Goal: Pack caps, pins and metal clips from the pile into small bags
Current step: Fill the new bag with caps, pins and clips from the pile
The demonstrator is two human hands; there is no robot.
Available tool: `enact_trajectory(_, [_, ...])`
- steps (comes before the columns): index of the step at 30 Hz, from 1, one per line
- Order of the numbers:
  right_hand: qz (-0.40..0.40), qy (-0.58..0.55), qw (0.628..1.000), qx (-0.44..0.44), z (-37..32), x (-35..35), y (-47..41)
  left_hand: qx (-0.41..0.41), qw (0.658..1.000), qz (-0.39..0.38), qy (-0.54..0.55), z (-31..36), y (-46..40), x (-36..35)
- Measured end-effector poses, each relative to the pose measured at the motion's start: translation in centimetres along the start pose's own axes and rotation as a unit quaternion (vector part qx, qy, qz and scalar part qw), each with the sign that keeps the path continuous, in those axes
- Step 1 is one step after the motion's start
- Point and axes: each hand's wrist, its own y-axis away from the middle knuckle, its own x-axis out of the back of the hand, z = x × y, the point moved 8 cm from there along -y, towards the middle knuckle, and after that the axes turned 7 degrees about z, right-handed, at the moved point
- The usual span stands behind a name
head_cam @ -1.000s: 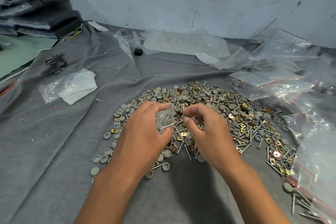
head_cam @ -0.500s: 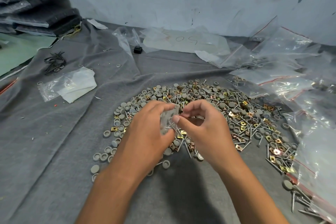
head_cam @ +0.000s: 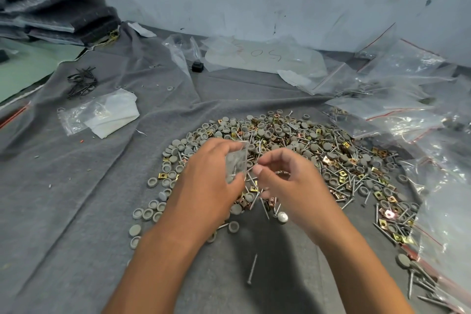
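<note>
A pile (head_cam: 300, 145) of grey round caps, metal pins and gold square clips lies on the grey felt cloth (head_cam: 76, 199). My left hand (head_cam: 206, 186) holds a small clear bag (head_cam: 237, 162) upright above the pile's near edge; pins and caps show through it. My right hand (head_cam: 290, 186) is just right of the bag with fingers curled, pinching thin pins at the bag's side. One loose pin (head_cam: 252, 269) lies on the cloth between my forearms.
Clear zip bags (head_cam: 397, 99) with red seal lines are heaped along the right. A flat bag with white paper (head_cam: 102, 115) lies at the left near black wires (head_cam: 81, 81). Folded dark fabric (head_cam: 58, 5) is stacked at the back left against the wall.
My two hands came closer together, the right hand bringing pins up to the bag. A loose pin now lies on the cloth between my forearms.
</note>
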Motion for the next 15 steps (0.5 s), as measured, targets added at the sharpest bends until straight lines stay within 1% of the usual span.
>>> enact_trajectory(1, [0.02,0.063,0.998,0.023,-0.3,0.8,0.0,0.002,1.0,0.001,-0.007,-0.1,0.0,0.1])
enact_trajectory(2, [0.016,0.13,0.99,0.047,-0.8,1.2,0.2,0.005,1.0,0.003,-0.012,-0.1,0.0,0.2])
enact_trajectory(3, [-0.024,0.197,0.978,0.068,-1.1,0.8,0.7,0.008,1.0,0.007,-0.014,-0.2,-0.1,0.3])
enact_trajectory(4, [-0.093,0.266,0.956,0.078,-0.8,-0.1,1.6,0.01,1.0,0.014,-0.013,-0.2,-0.1,0.4])
enact_trajectory(5, [-0.166,0.339,0.923,0.077,0.0,-1.3,2.8,0.012,1.0,0.018,-0.012,-0.3,-0.1,0.5])
enact_trajectory(6, [-0.223,0.41,0.882,0.071,1.2,-2.2,4.2,0.016,1.0,0.019,-0.011,-0.3,-0.1,0.5])
enact_trajectory(7, [-0.252,0.471,0.843,0.065,2.3,-2.6,5.3,0.018,1.0,0.019,-0.012,-0.3,-0.1,0.5])
enact_trajectory(8, [-0.254,0.513,0.818,0.056,3.0,-2.7,5.8,0.017,1.0,0.017,-0.014,-0.3,-0.2,0.4])
enact_trajectory(9, [-0.244,0.528,0.813,0.036,3.7,-2.4,5.9,0.013,1.0,0.014,-0.017,-0.3,-0.2,0.4])
enact_trajectory(10, [-0.239,0.526,0.816,0.009,4.2,-2.0,5.9,0.008,1.0,0.009,-0.02,-0.3,-0.2,0.3])
enact_trajectory(12, [-0.242,0.505,0.828,-0.029,5.0,-1.0,6.0,0.004,1.0,-0.002,-0.02,-0.2,-0.1,0.2])
enact_trajectory(13, [-0.24,0.491,0.837,-0.029,5.1,-0.6,6.0,0.005,1.0,-0.006,-0.016,-0.1,0.0,0.1])
enact_trajectory(14, [-0.229,0.467,0.854,-0.016,4.7,-0.5,5.8,0.004,1.0,-0.009,-0.012,0.0,0.0,0.1])
enact_trajectory(15, [-0.2,0.421,0.885,0.011,3.8,-0.3,5.4,0.0,1.0,-0.01,-0.009,0.1,0.1,0.0])
